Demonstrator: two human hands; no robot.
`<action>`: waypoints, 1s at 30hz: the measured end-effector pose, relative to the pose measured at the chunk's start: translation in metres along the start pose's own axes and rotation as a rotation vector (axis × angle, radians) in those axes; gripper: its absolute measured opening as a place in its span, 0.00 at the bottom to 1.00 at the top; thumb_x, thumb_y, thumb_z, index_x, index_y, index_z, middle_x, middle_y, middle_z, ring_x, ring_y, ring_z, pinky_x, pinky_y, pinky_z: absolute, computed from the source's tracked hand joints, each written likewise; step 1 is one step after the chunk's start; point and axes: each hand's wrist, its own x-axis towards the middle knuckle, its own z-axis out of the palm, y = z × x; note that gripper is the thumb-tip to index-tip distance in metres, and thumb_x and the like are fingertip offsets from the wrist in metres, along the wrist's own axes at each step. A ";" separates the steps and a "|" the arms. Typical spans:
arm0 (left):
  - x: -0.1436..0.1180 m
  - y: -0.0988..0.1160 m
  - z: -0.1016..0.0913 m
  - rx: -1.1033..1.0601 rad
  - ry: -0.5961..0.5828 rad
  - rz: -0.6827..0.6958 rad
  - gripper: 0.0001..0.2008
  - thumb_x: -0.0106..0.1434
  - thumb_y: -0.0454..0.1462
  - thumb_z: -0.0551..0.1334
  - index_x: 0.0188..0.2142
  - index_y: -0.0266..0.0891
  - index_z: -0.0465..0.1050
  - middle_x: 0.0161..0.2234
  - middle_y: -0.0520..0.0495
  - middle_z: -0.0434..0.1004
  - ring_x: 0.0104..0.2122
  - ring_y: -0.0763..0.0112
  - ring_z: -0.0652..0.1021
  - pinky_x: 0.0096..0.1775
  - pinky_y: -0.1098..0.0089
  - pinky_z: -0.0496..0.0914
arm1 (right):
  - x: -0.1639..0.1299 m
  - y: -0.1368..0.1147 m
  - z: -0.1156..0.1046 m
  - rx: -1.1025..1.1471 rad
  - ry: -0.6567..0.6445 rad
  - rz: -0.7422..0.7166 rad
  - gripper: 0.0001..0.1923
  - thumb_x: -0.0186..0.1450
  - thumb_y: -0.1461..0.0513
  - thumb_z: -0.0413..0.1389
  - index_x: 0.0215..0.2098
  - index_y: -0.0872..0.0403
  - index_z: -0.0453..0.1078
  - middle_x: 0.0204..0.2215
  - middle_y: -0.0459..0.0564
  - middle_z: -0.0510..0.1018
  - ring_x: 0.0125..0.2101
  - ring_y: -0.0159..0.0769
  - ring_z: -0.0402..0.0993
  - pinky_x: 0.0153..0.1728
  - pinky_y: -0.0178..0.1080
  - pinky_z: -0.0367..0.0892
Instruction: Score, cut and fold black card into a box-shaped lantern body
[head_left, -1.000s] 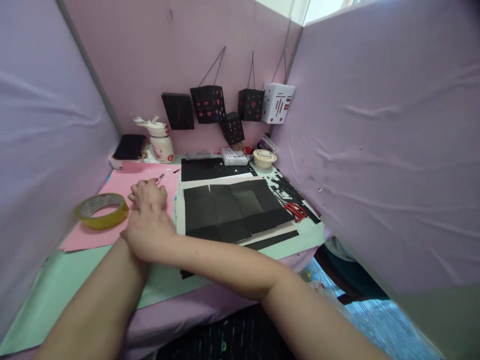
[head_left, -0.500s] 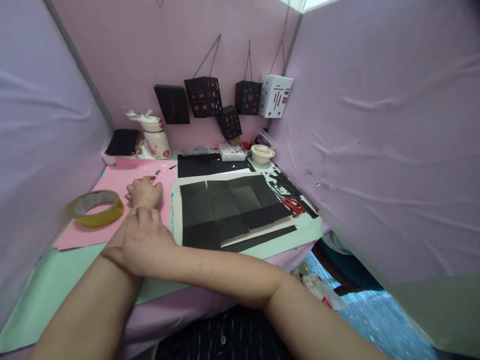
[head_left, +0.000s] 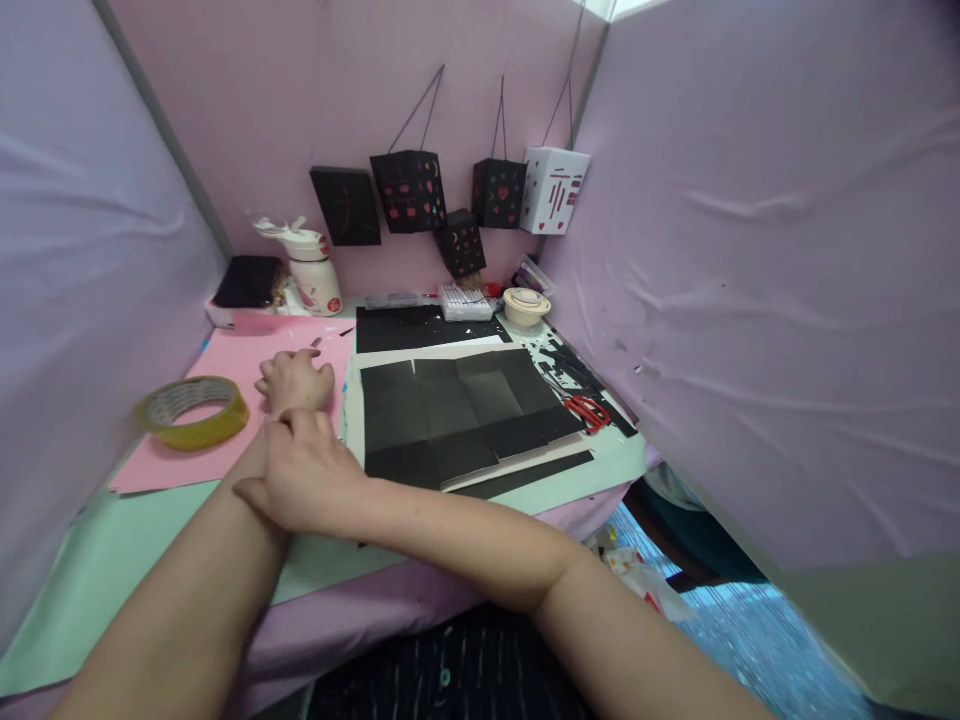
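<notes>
My left hand [head_left: 295, 381] rests as a loose fist on a pink paper sheet [head_left: 225, 375]. A thin pointed tool [head_left: 316, 343] sticks out past its knuckles. My right hand [head_left: 304, 472] reaches across and lies curled over my left wrist. A roll of yellow tape [head_left: 191, 412] sits on the pink sheet just left of my left hand. To the right of both hands a creased black card sheet [head_left: 457, 410] lies flat on a white board [head_left: 352, 400].
Red scissors [head_left: 589, 410] lie among black scraps at the right edge. At the back stand a white bottle [head_left: 313, 278], a black case [head_left: 247, 283], a marker set [head_left: 465, 302] and a white round tub [head_left: 526, 306]. Paper lanterns [head_left: 409, 190] hang on the pink wall. Purple partitions close in both sides.
My right hand slid down my left forearm toward me, then back up toward the wrist. My left hand has stayed on the pink sheet.
</notes>
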 end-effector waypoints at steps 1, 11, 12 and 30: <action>-0.001 0.000 0.001 0.000 0.004 0.008 0.21 0.62 0.41 0.55 0.53 0.36 0.70 0.51 0.28 0.68 0.54 0.36 0.64 0.48 0.45 0.62 | 0.000 0.001 0.002 0.000 0.038 0.019 0.29 0.66 0.51 0.54 0.55 0.66 0.62 0.55 0.63 0.68 0.55 0.50 0.63 0.48 0.47 0.70; 0.002 -0.003 0.010 -0.084 0.088 0.045 0.18 0.58 0.40 0.58 0.47 0.37 0.74 0.50 0.28 0.69 0.53 0.34 0.64 0.49 0.40 0.59 | -0.039 -0.032 -0.014 0.171 -0.506 -0.295 0.13 0.68 0.53 0.53 0.41 0.53 0.70 0.43 0.45 0.78 0.43 0.35 0.73 0.40 0.33 0.71; 0.003 -0.003 0.011 -0.097 0.089 0.046 0.18 0.58 0.40 0.58 0.47 0.37 0.74 0.50 0.28 0.69 0.53 0.34 0.64 0.49 0.40 0.59 | -0.044 -0.028 -0.020 0.268 -0.568 -0.358 0.11 0.69 0.55 0.52 0.41 0.54 0.70 0.40 0.43 0.79 0.40 0.31 0.74 0.39 0.30 0.70; -0.010 0.015 0.023 -0.336 -0.166 0.255 0.21 0.66 0.48 0.52 0.48 0.40 0.75 0.46 0.43 0.78 0.46 0.58 0.75 0.49 0.63 0.66 | -0.224 0.279 -0.177 -0.268 0.223 0.800 0.23 0.62 0.46 0.51 0.40 0.56 0.74 0.34 0.58 0.82 0.34 0.48 0.78 0.33 0.42 0.67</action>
